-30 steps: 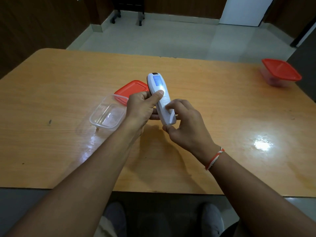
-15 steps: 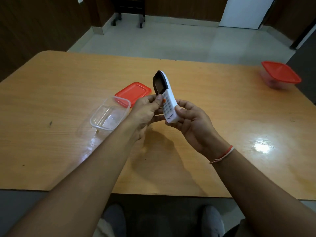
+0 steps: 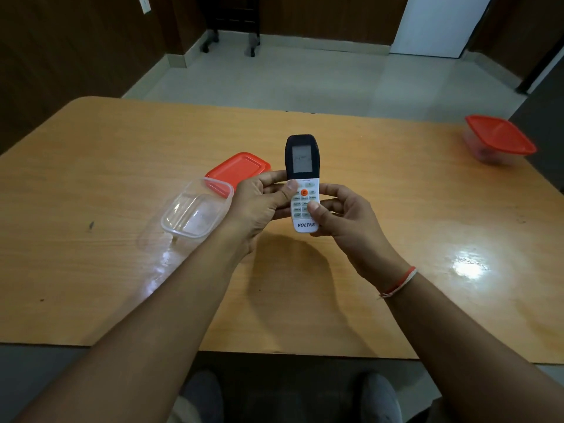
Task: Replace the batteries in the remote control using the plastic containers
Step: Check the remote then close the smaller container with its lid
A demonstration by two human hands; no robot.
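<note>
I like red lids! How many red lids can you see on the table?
2. One lid lies loose behind the open box, left of the remote. The other lid sits on the far-right box.

The table (image 3: 396,209) lay mostly bare. Its right half was open from the near edge up to a closed red-lidded container (image 3: 500,138) standing at the far right corner, well apart from everything else. On the left, an open clear container (image 3: 195,212) sat just beside the left hand (image 3: 253,206), with a loose red lid (image 3: 238,169) touching its far rim; together they blocked the way straight left of the hands. Farther left and along the near edge the wood was clear. Both hands, the right hand (image 3: 345,218) included, held the remote control (image 3: 303,184) raised above the middle, and the two forearms crossed the near middle strip. The far edge behind the remote stood open.
</note>
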